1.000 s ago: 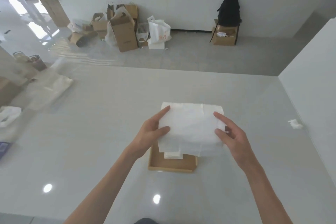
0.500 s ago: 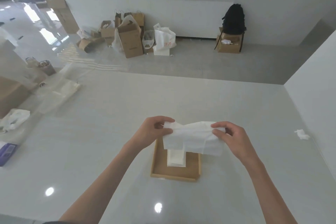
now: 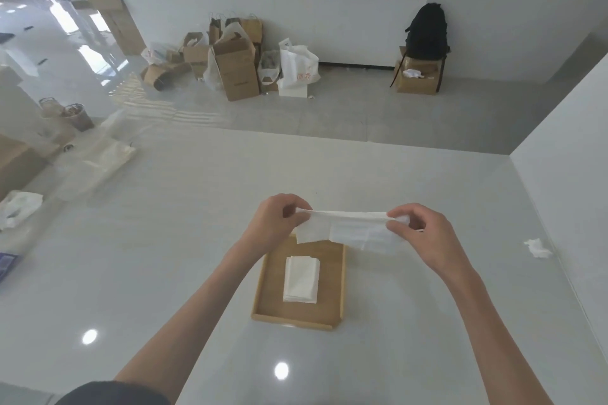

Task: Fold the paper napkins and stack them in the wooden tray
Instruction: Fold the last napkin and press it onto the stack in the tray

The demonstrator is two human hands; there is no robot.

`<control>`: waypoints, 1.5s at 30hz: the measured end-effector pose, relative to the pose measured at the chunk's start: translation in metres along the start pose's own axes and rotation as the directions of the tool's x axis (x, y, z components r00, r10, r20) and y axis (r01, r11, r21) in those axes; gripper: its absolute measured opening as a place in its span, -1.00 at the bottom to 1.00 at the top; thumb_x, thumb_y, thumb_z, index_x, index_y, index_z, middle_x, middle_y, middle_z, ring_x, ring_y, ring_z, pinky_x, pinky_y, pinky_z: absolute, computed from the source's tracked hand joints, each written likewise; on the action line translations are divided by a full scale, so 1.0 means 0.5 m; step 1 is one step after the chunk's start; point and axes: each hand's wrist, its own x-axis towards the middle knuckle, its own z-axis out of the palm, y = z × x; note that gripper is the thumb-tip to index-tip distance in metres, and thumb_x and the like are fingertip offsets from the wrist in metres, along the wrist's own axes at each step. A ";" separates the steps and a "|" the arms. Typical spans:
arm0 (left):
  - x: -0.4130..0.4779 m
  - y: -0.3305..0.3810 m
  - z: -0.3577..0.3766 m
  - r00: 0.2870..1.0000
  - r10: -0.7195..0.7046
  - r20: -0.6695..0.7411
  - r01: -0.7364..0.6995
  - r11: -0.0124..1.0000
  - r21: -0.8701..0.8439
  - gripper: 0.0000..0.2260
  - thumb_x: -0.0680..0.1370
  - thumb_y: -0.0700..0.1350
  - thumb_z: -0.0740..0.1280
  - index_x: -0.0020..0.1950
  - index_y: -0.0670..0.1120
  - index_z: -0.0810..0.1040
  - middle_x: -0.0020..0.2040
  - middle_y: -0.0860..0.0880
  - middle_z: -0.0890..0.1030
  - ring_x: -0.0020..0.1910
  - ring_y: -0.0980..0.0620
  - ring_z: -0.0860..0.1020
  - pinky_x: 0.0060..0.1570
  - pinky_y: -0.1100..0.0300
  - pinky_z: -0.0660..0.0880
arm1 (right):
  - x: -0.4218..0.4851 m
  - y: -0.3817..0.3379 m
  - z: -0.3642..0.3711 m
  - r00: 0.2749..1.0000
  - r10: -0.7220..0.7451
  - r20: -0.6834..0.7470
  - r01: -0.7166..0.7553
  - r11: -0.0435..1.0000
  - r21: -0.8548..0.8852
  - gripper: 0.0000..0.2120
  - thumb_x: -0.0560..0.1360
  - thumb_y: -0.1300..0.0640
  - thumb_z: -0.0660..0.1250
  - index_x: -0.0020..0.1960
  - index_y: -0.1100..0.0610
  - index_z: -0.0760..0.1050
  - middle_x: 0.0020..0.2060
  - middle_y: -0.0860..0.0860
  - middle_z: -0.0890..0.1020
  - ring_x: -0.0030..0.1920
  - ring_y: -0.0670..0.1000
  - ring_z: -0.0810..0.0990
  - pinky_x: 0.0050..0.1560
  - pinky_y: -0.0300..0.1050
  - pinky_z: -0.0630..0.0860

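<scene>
While your left hand (image 3: pixel 273 223) and right hand (image 3: pixel 424 237) each pinched an end of the napkin (image 3: pixel 348 230), it hung taut over the wooden tray (image 3: pixel 292 321), probably to sharpen the fold; the folded stack (image 3: pixel 301 279) lay inside.

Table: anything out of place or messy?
One thing: a crumpled white paper scrap lies loose on the table near the right wall, well apart from the wooden tray. The folded stack in the tray looks tidy.
</scene>
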 end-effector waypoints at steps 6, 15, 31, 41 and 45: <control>0.006 0.030 0.034 0.993 0.035 -0.116 -0.036 0.999 -0.002 -0.90 0.57 -0.17 0.39 -0.06 0.01 0.68 -0.04 -0.10 0.60 -0.15 0.08 0.53 -0.05 0.23 0.47 | -0.021 0.008 -0.022 0.995 0.007 -0.104 -0.005 1.000 0.020 -0.89 0.49 0.15 0.49 -0.14 -0.04 0.62 -0.11 0.00 0.65 -0.13 -0.08 0.58 -0.08 -0.28 0.46; -0.010 0.073 -0.009 0.993 -0.001 0.118 0.001 1.000 -0.004 -0.90 0.54 -0.18 0.31 0.03 -0.06 0.54 0.26 -0.02 0.54 0.26 -0.02 0.51 0.27 0.08 0.44 | -0.034 -0.055 -0.056 0.990 -0.134 0.032 0.134 0.991 0.018 -0.93 0.58 0.17 0.39 -0.05 0.03 0.56 -0.27 -0.32 0.60 -0.21 -0.23 0.56 -0.12 -0.39 0.40; -0.061 0.080 0.064 0.904 0.056 0.425 0.069 0.960 -0.273 -0.71 0.58 0.03 0.41 -0.01 -0.22 0.65 -0.05 -0.18 0.71 -0.07 -0.12 0.66 0.01 -0.19 0.56 | 0.033 -0.220 -0.042 0.940 -0.232 0.249 0.281 0.942 -0.184 -0.86 0.60 0.04 0.35 0.13 -0.08 0.62 -0.04 -0.17 0.65 -0.06 -0.27 0.58 -0.06 -0.45 0.41; -0.064 0.054 0.051 0.955 -0.009 0.295 0.181 0.808 -0.561 -0.78 0.64 -0.14 0.34 0.26 -0.18 0.59 0.19 -0.22 0.68 0.18 -0.22 0.66 0.26 -0.26 0.53 | -0.064 -0.092 0.072 0.974 0.074 0.215 -0.166 0.878 0.449 -0.29 0.54 -0.20 0.34 0.56 -0.37 0.03 0.06 -0.01 0.73 0.09 -0.04 0.71 0.17 -0.01 0.61; -0.065 0.052 0.046 0.945 0.009 0.326 0.185 0.810 -0.557 -0.78 0.66 -0.12 0.31 0.29 -0.14 0.58 0.21 -0.19 0.68 0.20 -0.20 0.65 0.26 -0.21 0.54 | -0.060 -0.080 0.092 0.985 0.081 0.151 -0.146 0.858 0.493 -0.40 0.58 -0.05 0.38 0.54 -0.29 0.22 0.00 0.18 0.69 0.06 0.02 0.71 0.18 0.00 0.62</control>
